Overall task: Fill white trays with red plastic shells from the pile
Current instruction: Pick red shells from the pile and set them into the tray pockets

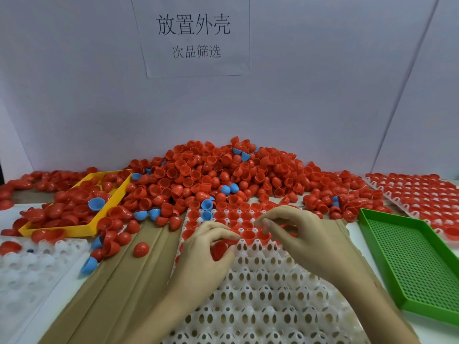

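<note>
A big pile of red plastic shells (223, 170), with a few blue ones mixed in, lies against the back wall. In front of it a white tray (260, 289) with round pockets holds red shells in its far rows; its near rows are bare. My left hand (206, 249) curls round red shells (219, 249) at the tray's left side. My right hand (295, 232) hovers over the filled rows, its fingers bent down toward a seated shell (248, 235); whether it pinches anything is hidden.
A yellow tray (74, 229) of red shells sits at the left, a perforated green tray (412, 264) at the right. Another white tray filled with red shells (422, 194) lies far right. A bare white tray (22, 274) is near left. Brown cardboard (124, 281) lies under the trays.
</note>
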A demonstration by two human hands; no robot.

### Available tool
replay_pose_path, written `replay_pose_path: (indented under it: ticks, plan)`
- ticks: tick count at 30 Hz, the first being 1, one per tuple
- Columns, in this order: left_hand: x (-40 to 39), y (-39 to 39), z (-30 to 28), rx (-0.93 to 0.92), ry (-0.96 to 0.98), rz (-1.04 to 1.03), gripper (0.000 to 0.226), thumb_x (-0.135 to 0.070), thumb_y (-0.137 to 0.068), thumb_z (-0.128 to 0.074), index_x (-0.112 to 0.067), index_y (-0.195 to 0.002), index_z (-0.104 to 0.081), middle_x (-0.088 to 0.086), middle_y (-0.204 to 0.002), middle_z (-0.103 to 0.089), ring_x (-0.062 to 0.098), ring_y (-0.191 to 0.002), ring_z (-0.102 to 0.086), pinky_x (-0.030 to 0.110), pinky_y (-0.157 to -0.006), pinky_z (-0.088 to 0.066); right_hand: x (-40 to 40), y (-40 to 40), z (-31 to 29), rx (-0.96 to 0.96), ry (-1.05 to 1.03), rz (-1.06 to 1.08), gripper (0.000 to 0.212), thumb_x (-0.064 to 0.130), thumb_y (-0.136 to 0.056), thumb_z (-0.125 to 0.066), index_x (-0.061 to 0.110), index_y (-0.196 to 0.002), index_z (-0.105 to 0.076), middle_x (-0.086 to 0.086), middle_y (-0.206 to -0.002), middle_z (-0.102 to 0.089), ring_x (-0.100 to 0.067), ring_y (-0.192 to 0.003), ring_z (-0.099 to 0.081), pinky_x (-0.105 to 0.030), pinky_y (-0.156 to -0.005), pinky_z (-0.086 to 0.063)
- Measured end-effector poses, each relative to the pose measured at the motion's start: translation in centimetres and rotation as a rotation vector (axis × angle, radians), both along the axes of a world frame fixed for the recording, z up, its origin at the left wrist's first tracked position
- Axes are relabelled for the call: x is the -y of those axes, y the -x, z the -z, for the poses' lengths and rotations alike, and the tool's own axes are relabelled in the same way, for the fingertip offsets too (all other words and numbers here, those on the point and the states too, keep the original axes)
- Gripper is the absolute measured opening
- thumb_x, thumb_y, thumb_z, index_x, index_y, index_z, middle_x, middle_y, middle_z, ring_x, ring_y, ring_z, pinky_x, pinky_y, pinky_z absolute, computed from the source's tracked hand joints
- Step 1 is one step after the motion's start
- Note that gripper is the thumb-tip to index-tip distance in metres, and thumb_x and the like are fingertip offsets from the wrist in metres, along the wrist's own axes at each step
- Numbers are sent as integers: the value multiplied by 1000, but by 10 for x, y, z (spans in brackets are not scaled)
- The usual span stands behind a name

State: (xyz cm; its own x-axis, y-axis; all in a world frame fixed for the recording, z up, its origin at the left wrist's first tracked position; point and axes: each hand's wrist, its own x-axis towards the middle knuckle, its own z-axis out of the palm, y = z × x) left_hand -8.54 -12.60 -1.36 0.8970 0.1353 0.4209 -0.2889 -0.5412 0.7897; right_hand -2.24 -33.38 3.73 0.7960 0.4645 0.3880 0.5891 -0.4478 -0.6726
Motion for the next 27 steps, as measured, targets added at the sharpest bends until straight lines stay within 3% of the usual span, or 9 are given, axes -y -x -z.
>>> replay_pose_path:
  ticks: [5, 10, 13, 17, 20, 23, 27]
  plan:
    - [-2, -1, 1, -38, -27, 33, 25, -9, -96, -66, -25, -112, -77, -24, -115, -64, -9, -114, -59, 14, -100, -48, 4, -1, -4, -19, -11, 6, 17, 23, -101, -63, 26, -103, -79, 21, -91, -73, 3, -91, -69, -14, -77, -54]
    - [4, 2, 1, -70, -53, 135, 27, -19, -102, -60, -33, -124, -68, -32, -116, -55, -10, -116, -56, 5, -94, -45, -5, -2, 9, -36, 80, -73, 13, 23, -100, -66, 24, -105, -78, 16, -93, -74, 0, -91, -70, -22, -82, -58]
    - [4, 3, 2, -69, -17, 175, 26, -21, -99, -66, -41, -114, -67, -29, -115, -55, -8, -113, -60, 7, -89, -50, -16, 0, 24, -71, 82, -132, 9, 22, -96, -73, 21, -105, -74, 14, -91, -74, -1, -86, -71, -21, -78, -58]
    - [-5, -4, 8, -20, -153, 59, 24, -10, -90, -75, -26, -108, -76, -24, -103, -66, -4, -104, -65, 14, -90, -53, -20, -3, 32, -114, 41, -117, 15, 10, -97, -69, 17, -108, -75, 6, -89, -77, -4, -83, -74, -23, -81, -60]
    - [-7, -6, 10, 36, -414, -23, 18, -21, -86, -80, -29, -102, -78, -27, -108, -63, -10, -109, -50, 12, -97, -43, -18, -3, 30, -88, 141, -158, 24, 6, -102, -60, 19, -114, -77, 9, -98, -77, -1, -88, -73, -21, -83, -60]
    - [-7, -6, 12, -4, -523, -16, 18, -38, -93, -70, -34, -109, -77, -26, -135, -46, -12, -129, -26, 2, -105, -17, -11, -7, 22, -41, 154, -120, 31, 3, -101, -57, 24, -111, -78, 14, -99, -76, -1, -90, -71, -21, -81, -59]
    - [-11, -6, 12, -23, -651, 25, 29, -45, -102, -51, -36, -122, -71, -17, -160, -30, 1, -149, -14, 14, -111, -3, 6, -15, 12, -23, 62, -13, 32, 3, -100, -58, 26, -105, -79, 20, -93, -75, 0, -88, -72, -20, -78, -58]
